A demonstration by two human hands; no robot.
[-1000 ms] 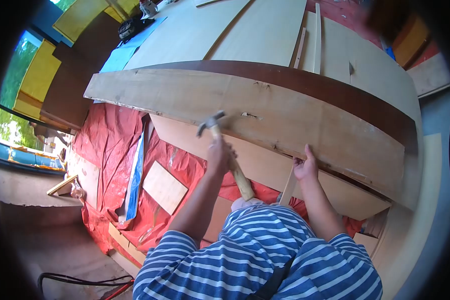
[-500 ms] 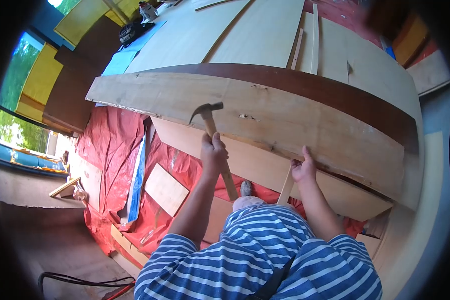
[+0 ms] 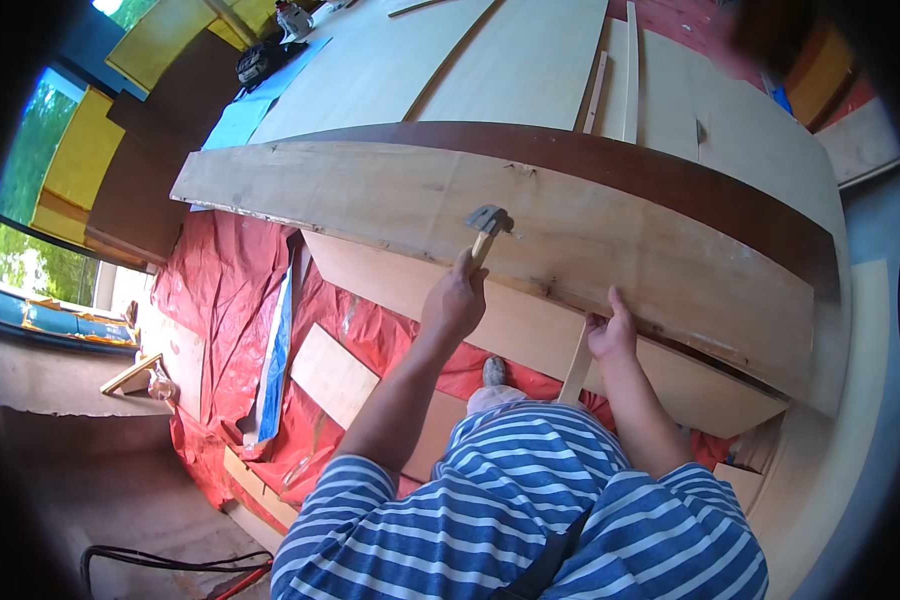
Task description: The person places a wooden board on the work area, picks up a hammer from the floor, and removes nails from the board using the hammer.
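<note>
My left hand [image 3: 454, 300] is closed round the wooden handle of a claw hammer [image 3: 489, 220]. The hammer's head is over the face of a long, pale wooden board [image 3: 370, 190], near a small damaged spot. It is too unclear to tell whether head and board touch. At the board's lower edge, my right hand [image 3: 611, 330] rests with its thumb up against the face and its fingers curled at the edge. A narrow light strip [image 3: 576, 372] runs down from beside those fingers.
Behind the board lie a dark brown panel [image 3: 670, 180] and large pale sheets [image 3: 530, 60]. Red sheeting [image 3: 232, 270] covers the floor, with a small rectangular board [image 3: 332, 372] on it. A black bag [image 3: 254, 66] is at the upper left, cables [image 3: 160, 562] at the lower left.
My left hand has swung the hammer to the right, from the board's left-centre to near the damaged spot. My right hand has stayed at the board's lower edge.
</note>
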